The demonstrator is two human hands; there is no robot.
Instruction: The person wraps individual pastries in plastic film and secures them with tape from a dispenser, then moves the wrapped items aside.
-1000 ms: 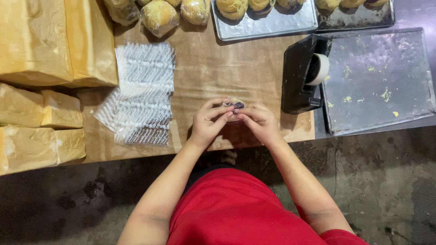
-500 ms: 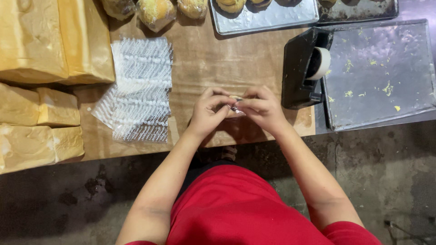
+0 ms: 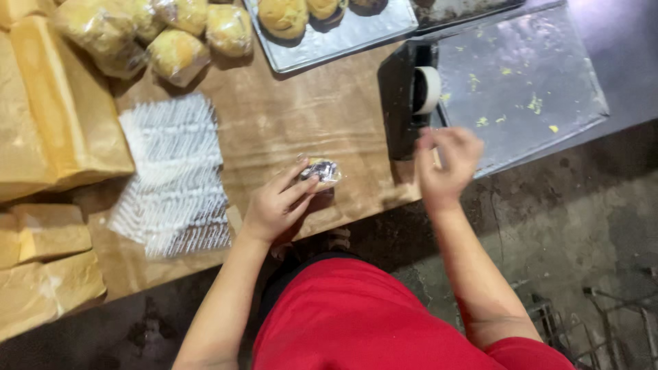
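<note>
The left hand (image 3: 277,205) pinches the small wrapped bun (image 3: 321,171), while the open, empty right hand (image 3: 445,163) is beside the tape holder (image 3: 401,103).

Brown wooden tabletop (image 3: 288,130) carries: wrapped loaves (image 3: 62,116) left, clear bag stack (image 3: 175,175), bagged buns (image 3: 171,41), metal trays (image 3: 534,89), black tape dispenser (image 3: 408,103), small wrapped bun (image 3: 321,171).

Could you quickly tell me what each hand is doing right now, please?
Left hand: closed on a small wrapped packet.
Right hand: open, empty, beside the tape dispenser.
</note>
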